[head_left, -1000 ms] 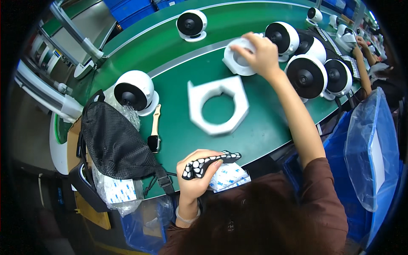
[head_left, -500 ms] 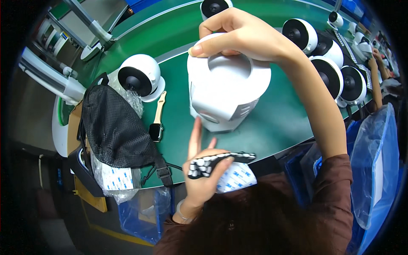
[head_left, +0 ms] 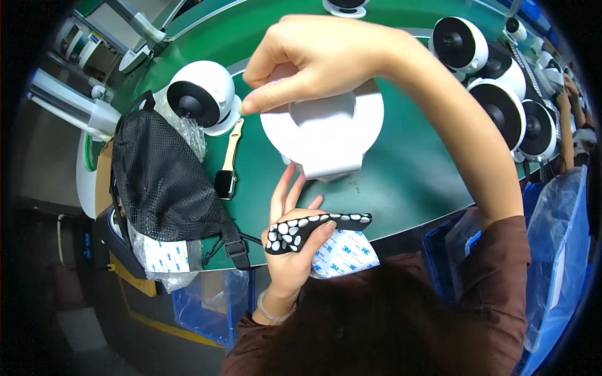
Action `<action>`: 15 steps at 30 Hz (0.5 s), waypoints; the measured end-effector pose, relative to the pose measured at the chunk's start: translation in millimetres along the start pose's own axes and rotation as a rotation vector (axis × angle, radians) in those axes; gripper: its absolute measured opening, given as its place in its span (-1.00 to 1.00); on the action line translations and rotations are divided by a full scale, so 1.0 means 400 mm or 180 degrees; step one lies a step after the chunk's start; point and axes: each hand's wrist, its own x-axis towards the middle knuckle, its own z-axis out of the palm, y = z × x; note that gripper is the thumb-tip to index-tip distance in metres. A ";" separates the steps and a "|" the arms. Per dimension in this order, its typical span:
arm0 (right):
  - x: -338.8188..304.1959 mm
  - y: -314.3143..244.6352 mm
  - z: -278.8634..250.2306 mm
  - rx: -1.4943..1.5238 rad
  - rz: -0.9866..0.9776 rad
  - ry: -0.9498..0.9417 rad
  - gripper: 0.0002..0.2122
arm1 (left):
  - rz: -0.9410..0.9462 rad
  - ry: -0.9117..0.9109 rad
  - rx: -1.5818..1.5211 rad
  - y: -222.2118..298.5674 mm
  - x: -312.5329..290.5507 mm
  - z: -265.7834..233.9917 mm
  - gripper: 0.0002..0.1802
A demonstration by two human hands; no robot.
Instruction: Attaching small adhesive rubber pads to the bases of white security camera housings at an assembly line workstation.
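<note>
A large white round housing (head_left: 329, 143) with a ring-shaped top and a flap on its near side is over the green table. Above its far left part, my right hand (head_left: 307, 59) has its fingers curled round the rim; the thumb sticks out past the left edge, and some fingertips are hidden. Nearer to me, my left hand (head_left: 285, 266) pinches a black strip with white oval spots (head_left: 295, 237) and a white sheet with blue print (head_left: 343, 255) under its thumb. Its other fingers stretch up to the lower left edge of the housing.
To the left lie a black mesh bag (head_left: 166, 182), a watch with a beige strap (head_left: 226, 182) and a white ball-shaped camera (head_left: 202, 97). Several similar cameras (head_left: 461, 44) stand at the right. Blue plastic-lined bins (head_left: 552, 263) are below the table edge.
My right hand has swung left, its thumb now beyond the housing's rim. The housing has turned and its flap faces me. My left hand still pinches the strip and sheet.
</note>
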 end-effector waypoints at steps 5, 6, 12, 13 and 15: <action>-0.020 -0.030 0.054 -0.1294 -0.0688 0.0255 -0.67 | -0.0168 0.0037 0.0059 0.009 -0.009 0.000 -0.80; -0.026 -0.028 0.057 -0.1317 -0.0742 0.0334 -0.67 | -0.0151 -0.0031 0.0084 0.007 -0.008 -0.001 -0.80; -0.072 -0.019 0.053 -0.2100 -0.1163 0.1560 -0.78 | 0.0018 -0.0077 0.0301 0.017 0.005 -0.002 -0.81; -0.070 -0.045 0.054 -0.1538 -0.1162 0.1786 -0.77 | 0.0132 0.0031 0.0524 0.031 -0.003 -0.022 -0.82; -0.135 -0.171 0.070 0.0082 -0.0891 0.2082 -0.77 | 0.0137 0.0766 0.0076 0.059 -0.029 -0.030 -0.88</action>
